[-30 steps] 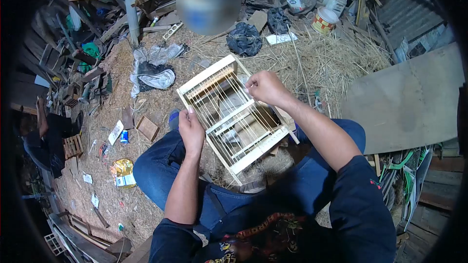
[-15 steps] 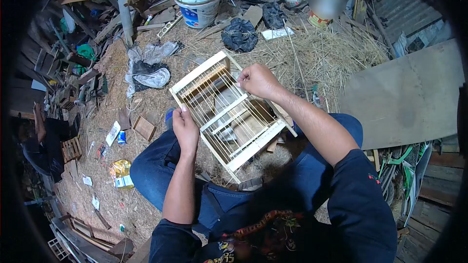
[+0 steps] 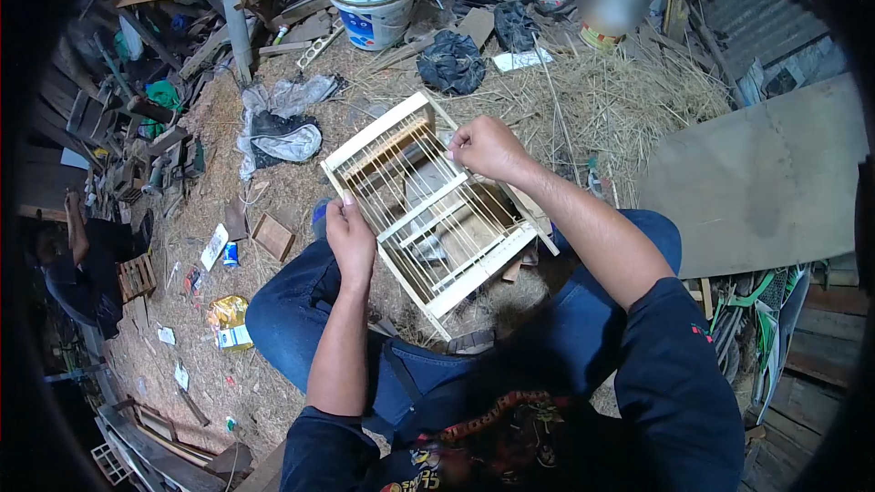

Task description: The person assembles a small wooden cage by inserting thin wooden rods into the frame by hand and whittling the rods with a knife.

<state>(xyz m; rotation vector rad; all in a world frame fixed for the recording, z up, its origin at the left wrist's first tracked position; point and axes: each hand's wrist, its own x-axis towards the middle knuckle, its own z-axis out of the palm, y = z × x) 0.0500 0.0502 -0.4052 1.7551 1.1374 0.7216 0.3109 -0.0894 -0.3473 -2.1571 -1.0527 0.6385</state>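
Observation:
A pale wooden frame (image 3: 422,200) with thin parallel sticks and a crossbar is tilted above my crossed legs. My left hand (image 3: 349,235) grips its left side rail, thumb on top. At the upper right side my right hand (image 3: 483,148) has its thumb and index finger pinched together close to the sticks. Whether a stick is between those fingertips is too small to make out. Through the sticks, the inside of the frame and the ground below show.
A white bucket (image 3: 372,14) and black plastic bags (image 3: 451,62) lie ahead on straw-covered ground. A large board (image 3: 752,182) is at the right. A small wooden box (image 3: 272,237), a blue can (image 3: 231,255) and a yellow packet (image 3: 230,314) are at the left. Another person (image 3: 80,260) sits far left.
The view has shifted, bringing the white bucket into sight. My right hand has moved slightly along the frame's upper right side; my left hand keeps its hold.

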